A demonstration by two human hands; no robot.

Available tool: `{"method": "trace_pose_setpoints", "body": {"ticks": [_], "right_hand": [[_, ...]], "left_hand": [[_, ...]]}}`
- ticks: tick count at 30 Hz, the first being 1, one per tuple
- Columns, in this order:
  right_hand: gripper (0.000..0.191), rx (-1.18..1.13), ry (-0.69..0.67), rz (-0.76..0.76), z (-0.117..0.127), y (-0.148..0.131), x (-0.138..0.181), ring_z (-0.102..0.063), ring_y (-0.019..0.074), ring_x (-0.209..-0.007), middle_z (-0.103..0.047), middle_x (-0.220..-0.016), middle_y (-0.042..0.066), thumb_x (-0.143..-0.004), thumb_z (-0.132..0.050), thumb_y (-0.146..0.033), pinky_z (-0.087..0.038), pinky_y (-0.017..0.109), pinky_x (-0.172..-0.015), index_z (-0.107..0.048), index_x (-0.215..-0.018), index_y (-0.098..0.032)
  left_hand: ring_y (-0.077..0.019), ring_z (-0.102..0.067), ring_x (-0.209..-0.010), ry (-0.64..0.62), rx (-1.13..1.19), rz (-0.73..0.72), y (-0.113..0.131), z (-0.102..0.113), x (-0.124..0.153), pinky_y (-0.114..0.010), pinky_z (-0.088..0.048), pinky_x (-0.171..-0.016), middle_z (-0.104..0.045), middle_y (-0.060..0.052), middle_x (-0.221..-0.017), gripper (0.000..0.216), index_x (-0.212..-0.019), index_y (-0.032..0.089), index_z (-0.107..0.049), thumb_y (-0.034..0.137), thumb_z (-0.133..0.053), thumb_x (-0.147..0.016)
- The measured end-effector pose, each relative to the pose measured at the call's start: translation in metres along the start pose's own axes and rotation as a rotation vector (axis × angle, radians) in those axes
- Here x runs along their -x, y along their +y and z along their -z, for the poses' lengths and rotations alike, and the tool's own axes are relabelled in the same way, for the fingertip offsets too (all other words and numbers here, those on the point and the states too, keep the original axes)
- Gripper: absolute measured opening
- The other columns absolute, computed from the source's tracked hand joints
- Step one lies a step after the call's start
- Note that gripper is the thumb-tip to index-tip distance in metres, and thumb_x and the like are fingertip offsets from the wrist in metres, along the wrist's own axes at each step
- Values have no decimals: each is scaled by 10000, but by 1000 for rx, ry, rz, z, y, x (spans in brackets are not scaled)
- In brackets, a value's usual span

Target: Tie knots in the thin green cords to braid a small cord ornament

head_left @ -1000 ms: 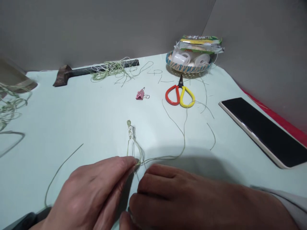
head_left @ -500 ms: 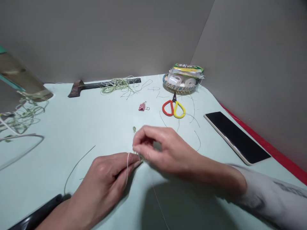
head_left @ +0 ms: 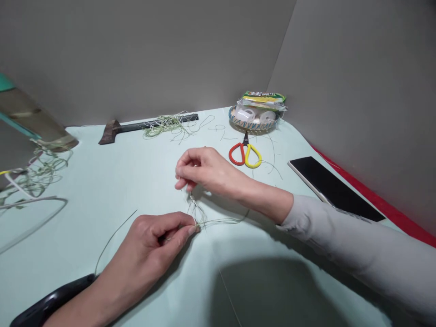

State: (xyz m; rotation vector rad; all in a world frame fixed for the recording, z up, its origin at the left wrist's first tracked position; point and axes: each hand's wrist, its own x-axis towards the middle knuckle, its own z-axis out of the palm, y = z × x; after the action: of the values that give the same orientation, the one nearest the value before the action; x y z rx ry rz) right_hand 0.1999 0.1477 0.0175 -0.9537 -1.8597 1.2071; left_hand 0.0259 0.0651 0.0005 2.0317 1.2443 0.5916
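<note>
My left hand [head_left: 155, 247] is closed near the table's front middle, its thumb and forefinger pinching a small bundle of thin green and white cords [head_left: 197, 218]. Above and a little to the right, my right hand [head_left: 200, 168] is raised with its fingers pinched on a pale cord end, drawn up from the bundle. Loose cord tails run rightward from the pinch, passing under my right forearm. Red-and-yellow-handled scissors [head_left: 245, 154] lie beyond my right hand. A black object [head_left: 51, 302] is partly covered by my left forearm.
At the back lies a hammer-like tool [head_left: 112, 131] with tangled cord [head_left: 166, 125] across its handle. A woven basket [head_left: 254, 127] holds white rolls and a packet. A phone [head_left: 335, 186] rests at right. Left are a bottle [head_left: 37, 118] and more tangled cord [head_left: 41, 168].
My right hand has moved up and away from my left hand, pulling the pale cord with it. It now covers the pink binder clip. My left hand keeps its pinch.
</note>
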Motion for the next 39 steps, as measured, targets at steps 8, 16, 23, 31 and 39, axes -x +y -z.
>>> {"method": "trace_pose_setpoints", "body": {"ticks": [8, 16, 23, 31, 39], "right_hand": [[121, 295, 95, 242, 8, 1, 61, -539, 117, -724, -633, -871, -5, -924, -523, -108, -432, 267, -706, -613, -973, -172], [128, 370, -115, 305, -8, 15, 83, -597, 125, -858, -651, -948, 31, -1046, -490, -228, -468, 243, -809, -597, -1017, -164], [144, 408, -181, 182, -4, 4, 83, -560, 98, -759, -580, -847, -18, -1049, -491, -193, -465, 214, -726, -569, -930, -175], [158, 222, -164, 174, -2, 7, 84, -604, 120, -804, -654, -865, 21, -1034, -530, -200, -513, 224, -765, -629, -918, -159], [217, 328, -73, 330, -4, 19, 90, -545, 123, -720, -606, -809, -6, -965, -538, -52, -492, 228, -673, -670, -1084, -177]], "left_hand": [[-140, -555, -543, -2, 96, 95, -1, 0, 0, -203, -385, -435, -714, -4, -674, 343, -758, 212, -774, 420, -568, -936], [-135, -538, -526, 41, 114, 116, -7, -2, 6, -202, -380, -429, -647, 30, -598, 296, -848, 245, -798, 451, -600, -928], [-152, -658, -560, 11, 71, 124, 2, -1, 0, -185, -452, -446, -740, 16, -648, 303, -774, 241, -783, 418, -589, -924], [-158, -696, -598, 46, 57, 147, -6, -5, 3, -174, -436, -439, -703, 44, -586, 272, -843, 282, -802, 431, -594, -935], [-153, -646, -530, 118, 27, 118, -5, -10, 6, -182, -474, -444, -684, 48, -545, 259, -934, 304, -815, 428, -587, -927]]}}
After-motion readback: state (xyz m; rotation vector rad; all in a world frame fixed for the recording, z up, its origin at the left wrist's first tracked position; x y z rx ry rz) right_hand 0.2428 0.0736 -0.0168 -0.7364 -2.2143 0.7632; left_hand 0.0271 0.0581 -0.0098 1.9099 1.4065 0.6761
